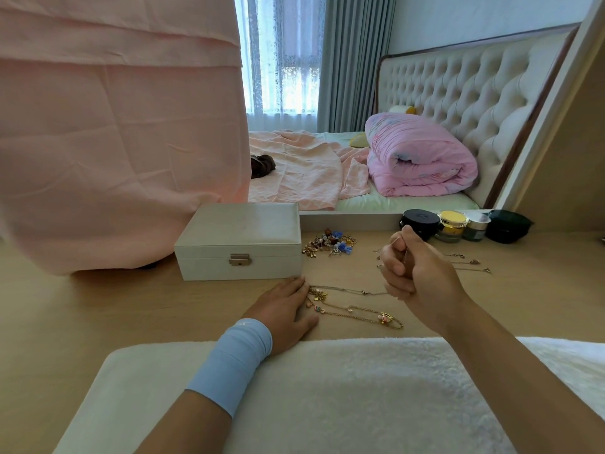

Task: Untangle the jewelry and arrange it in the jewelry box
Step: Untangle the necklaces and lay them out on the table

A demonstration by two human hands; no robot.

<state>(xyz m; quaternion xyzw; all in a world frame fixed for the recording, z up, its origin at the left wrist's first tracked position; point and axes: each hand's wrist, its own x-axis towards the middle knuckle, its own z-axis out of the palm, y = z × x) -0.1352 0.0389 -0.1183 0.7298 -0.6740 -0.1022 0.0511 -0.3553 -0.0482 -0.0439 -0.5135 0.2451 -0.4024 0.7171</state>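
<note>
A white jewelry box with a metal clasp sits closed on the wooden table. Right of it lies a heap of colourful charms and earrings. Two gold chains with charms lie stretched in front of the box. My left hand, with a blue wristband, rests flat on the table and its fingertips touch the chains' left end. My right hand is raised and curled, pinching a thin chain near its thumb. Further thin necklaces lie behind that hand.
Several cosmetic jars stand at the table's back right. A pink cloth drapes over something at the back left. A white fluffy towel covers the near edge. A bed with a pink quilt is beyond.
</note>
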